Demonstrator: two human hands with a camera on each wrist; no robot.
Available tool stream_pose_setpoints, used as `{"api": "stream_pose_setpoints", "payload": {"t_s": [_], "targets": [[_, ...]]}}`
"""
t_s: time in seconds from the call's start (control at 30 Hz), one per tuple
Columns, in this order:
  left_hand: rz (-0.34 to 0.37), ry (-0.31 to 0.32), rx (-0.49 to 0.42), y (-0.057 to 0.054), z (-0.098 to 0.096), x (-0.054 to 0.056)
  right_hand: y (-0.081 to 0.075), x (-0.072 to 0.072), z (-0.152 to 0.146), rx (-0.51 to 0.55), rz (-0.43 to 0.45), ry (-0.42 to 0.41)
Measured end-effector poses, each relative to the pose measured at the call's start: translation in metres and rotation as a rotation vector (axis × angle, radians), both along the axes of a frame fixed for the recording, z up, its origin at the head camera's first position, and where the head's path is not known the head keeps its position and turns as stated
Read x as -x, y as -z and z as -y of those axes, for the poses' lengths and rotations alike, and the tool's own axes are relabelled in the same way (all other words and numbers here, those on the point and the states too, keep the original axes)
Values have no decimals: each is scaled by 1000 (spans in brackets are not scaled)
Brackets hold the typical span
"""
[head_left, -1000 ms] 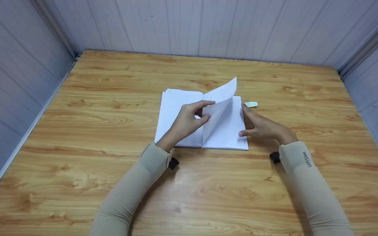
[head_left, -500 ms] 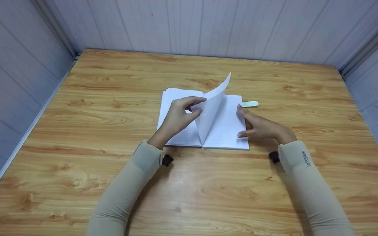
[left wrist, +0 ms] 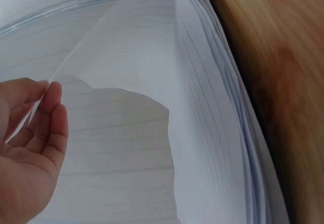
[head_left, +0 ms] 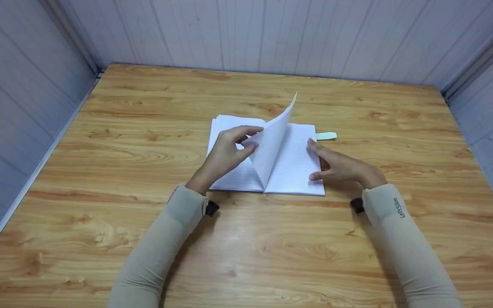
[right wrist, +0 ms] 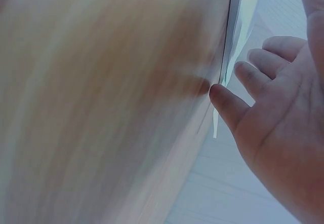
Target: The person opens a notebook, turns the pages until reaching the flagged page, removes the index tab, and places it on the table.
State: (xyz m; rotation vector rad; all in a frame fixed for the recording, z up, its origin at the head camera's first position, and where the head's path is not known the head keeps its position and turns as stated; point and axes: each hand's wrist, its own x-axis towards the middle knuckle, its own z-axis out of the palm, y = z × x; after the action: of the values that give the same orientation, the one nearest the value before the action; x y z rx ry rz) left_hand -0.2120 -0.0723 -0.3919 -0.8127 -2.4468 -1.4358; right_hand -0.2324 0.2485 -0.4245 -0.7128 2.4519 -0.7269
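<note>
A lined notebook point(head_left: 295, 171) lies open on the wooden table. One page point(head_left: 274, 141) stands raised from its middle, curving up and to the right at the top. My left hand point(head_left: 225, 149) pinches this page by its outer edge between thumb and fingers, over the left half of the notebook. In the left wrist view the fingers of the left hand point(left wrist: 35, 133) grip the thin sheet's edge. My right hand point(head_left: 340, 164) rests at the notebook's right edge with relaxed, spread fingers, the thumb and fingertips over the right page. The right wrist view shows those fingers point(right wrist: 253, 77) slightly bent.
A pale green tab point(head_left: 326, 136) sticks out from the notebook's right edge, just beyond the right fingertips. The wooden table point(head_left: 263, 248) stretches around the notebook. Light panelled walls point(head_left: 246, 34) stand behind it and at both sides.
My left hand has moved left, drawing the pinched page from a right lean to more upright. My right hand has shifted slightly left over the page edge, and more of the green tab shows.
</note>
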Motion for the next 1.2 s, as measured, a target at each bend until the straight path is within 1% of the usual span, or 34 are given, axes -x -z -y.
{"api": "stream_pose_setpoints", "payload": {"t_s": [0.13,0.27,0.37,0.47,0.6,0.8,0.9,1.03,1.13,1.2], "targets": [[-108,52,53,4,4,2,0,0,1,1,4,0],[-185,90,108,6,7,3,0,-1,1,-2,6,-1],[-221,106,163,7,10,3,0,-2,1,-4,6,-2],[-249,113,237,7,13,3,-1,-3,1,-8,6,-2],[-239,117,345,6,17,2,-2,-4,1,-17,7,-2],[-186,97,459,8,23,3,-2,-4,2,-18,8,-14],[-127,82,518,9,26,4,-2,-4,2,-10,24,-17],[34,95,630,12,31,6,-1,-4,2,-13,44,-30],[165,140,696,16,37,9,-1,-5,1,-26,55,-37],[241,178,716,20,42,10,-1,-6,1,-36,61,-41]]}}
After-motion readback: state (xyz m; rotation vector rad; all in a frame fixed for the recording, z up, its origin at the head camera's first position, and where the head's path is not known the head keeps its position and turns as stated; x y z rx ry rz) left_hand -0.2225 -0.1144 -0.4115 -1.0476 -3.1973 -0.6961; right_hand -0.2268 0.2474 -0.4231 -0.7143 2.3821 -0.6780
